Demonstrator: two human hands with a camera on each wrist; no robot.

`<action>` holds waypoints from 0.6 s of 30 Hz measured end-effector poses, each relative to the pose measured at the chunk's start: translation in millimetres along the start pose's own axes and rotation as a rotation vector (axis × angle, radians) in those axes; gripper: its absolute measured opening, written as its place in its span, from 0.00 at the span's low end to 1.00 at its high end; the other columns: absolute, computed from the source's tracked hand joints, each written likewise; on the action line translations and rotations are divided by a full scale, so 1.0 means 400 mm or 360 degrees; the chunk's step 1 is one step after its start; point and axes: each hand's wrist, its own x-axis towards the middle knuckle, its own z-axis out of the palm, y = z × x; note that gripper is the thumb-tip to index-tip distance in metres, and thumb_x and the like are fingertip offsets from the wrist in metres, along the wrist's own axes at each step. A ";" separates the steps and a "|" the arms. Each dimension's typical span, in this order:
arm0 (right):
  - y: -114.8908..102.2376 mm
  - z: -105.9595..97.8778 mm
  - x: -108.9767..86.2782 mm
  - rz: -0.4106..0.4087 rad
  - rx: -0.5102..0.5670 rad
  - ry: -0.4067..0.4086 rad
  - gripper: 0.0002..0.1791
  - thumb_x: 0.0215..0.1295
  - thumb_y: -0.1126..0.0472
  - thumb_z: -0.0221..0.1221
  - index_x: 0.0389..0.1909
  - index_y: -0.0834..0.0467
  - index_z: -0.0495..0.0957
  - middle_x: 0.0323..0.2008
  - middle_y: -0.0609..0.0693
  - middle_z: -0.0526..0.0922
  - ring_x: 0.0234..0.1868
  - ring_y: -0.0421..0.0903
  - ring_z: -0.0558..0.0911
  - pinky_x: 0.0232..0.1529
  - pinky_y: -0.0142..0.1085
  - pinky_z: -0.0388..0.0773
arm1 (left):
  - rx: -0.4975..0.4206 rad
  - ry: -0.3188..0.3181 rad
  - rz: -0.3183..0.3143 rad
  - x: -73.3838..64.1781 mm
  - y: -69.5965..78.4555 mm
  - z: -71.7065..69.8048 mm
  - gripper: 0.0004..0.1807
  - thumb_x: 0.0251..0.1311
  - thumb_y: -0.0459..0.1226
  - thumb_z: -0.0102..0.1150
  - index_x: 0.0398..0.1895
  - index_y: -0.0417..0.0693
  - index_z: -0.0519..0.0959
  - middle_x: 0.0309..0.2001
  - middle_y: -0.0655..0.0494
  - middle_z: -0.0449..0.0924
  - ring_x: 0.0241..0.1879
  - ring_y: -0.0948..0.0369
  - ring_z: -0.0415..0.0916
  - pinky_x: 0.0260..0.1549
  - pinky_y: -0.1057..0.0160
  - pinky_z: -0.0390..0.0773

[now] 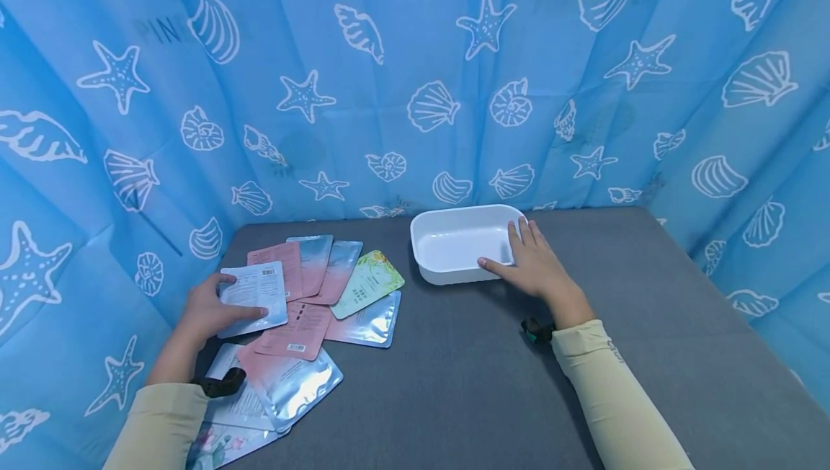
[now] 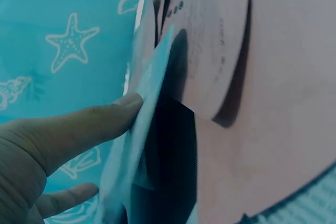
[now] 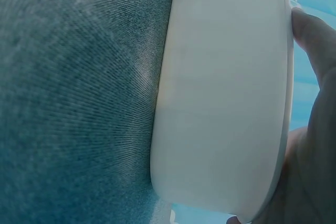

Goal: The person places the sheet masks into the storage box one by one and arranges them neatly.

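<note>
My left hand pinches a whitish, flat face mask packet over the left side of a loose pile. In the left wrist view, the thumb presses on the tilted packet; the far fingers are partly hidden. Beneath and beside it lie pink packets, pink-and-silver ones and a green flowered packet. A white plastic tub stands upright at the back middle of the table. My right hand rests on its right end, fingers spread, thumb touching the near rim.
A grey cloth-covered table extends in front of the tub and to its right. Behind and at both sides hangs a blue curtain with white shells and starfish. More packets lie near my left forearm.
</note>
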 end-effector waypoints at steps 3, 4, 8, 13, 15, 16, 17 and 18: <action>-0.001 -0.002 0.000 0.0002 -0.0001 -0.0004 0.66 0.69 0.19 0.47 0.85 0.64 0.35 0.86 0.65 0.30 0.86 0.66 0.30 0.83 0.67 0.36 | -0.0052 -0.0010 -0.0005 -0.008 0.008 -0.005 0.64 0.50 0.54 0.83 0.79 0.31 0.55 0.71 0.23 0.60 0.60 0.31 0.65 0.60 0.33 0.76; -0.002 -0.002 0.000 0.0003 -0.0006 -0.0004 0.66 0.69 0.19 0.47 0.85 0.64 0.36 0.86 0.65 0.30 0.86 0.66 0.30 0.83 0.67 0.36 | -0.0068 -0.0011 -0.0012 -0.010 0.011 -0.006 0.63 0.51 0.54 0.82 0.79 0.31 0.55 0.71 0.23 0.60 0.61 0.31 0.65 0.61 0.32 0.76; -0.002 -0.001 0.000 0.0002 -0.0013 0.0001 0.66 0.69 0.19 0.47 0.85 0.65 0.36 0.86 0.65 0.31 0.86 0.67 0.32 0.83 0.67 0.36 | -0.0119 -0.0014 -0.0018 -0.014 0.020 -0.007 0.63 0.55 0.53 0.80 0.81 0.29 0.53 0.73 0.22 0.59 0.63 0.32 0.65 0.65 0.31 0.73; -0.002 -0.001 0.000 0.0000 -0.0007 0.0005 0.67 0.68 0.18 0.47 0.86 0.64 0.35 0.86 0.65 0.31 0.86 0.68 0.33 0.82 0.67 0.36 | -0.0127 0.0000 0.0098 -0.020 0.033 -0.007 0.62 0.57 0.51 0.80 0.81 0.27 0.53 0.70 0.24 0.68 0.61 0.35 0.73 0.62 0.35 0.79; -0.003 -0.001 -0.001 0.0001 -0.0002 0.0004 0.67 0.68 0.18 0.47 0.86 0.64 0.35 0.86 0.65 0.31 0.86 0.68 0.32 0.82 0.67 0.36 | -0.0123 -0.0002 0.0166 -0.024 0.045 -0.007 0.61 0.57 0.52 0.79 0.81 0.28 0.54 0.68 0.26 0.72 0.59 0.35 0.77 0.57 0.39 0.84; -0.003 -0.002 -0.001 0.0001 0.0002 0.0004 0.67 0.68 0.19 0.47 0.86 0.64 0.35 0.86 0.65 0.31 0.86 0.68 0.32 0.83 0.67 0.36 | -0.0130 -0.0007 0.0201 -0.027 0.053 -0.008 0.60 0.57 0.51 0.79 0.81 0.29 0.55 0.67 0.26 0.74 0.58 0.35 0.79 0.54 0.41 0.86; -0.003 -0.002 -0.001 0.0002 0.0006 0.0003 0.67 0.68 0.19 0.47 0.86 0.64 0.35 0.86 0.65 0.31 0.86 0.68 0.32 0.82 0.67 0.35 | -0.0144 -0.0017 0.0234 -0.030 0.061 -0.009 0.59 0.58 0.50 0.79 0.82 0.30 0.55 0.66 0.27 0.74 0.58 0.35 0.80 0.52 0.43 0.87; -0.004 -0.002 -0.001 0.0002 0.0007 0.0006 0.67 0.68 0.19 0.48 0.86 0.64 0.35 0.86 0.65 0.31 0.86 0.68 0.32 0.82 0.67 0.35 | -0.0161 -0.0028 0.0265 -0.033 0.071 -0.009 0.58 0.59 0.50 0.79 0.82 0.31 0.55 0.66 0.27 0.74 0.58 0.35 0.80 0.51 0.45 0.88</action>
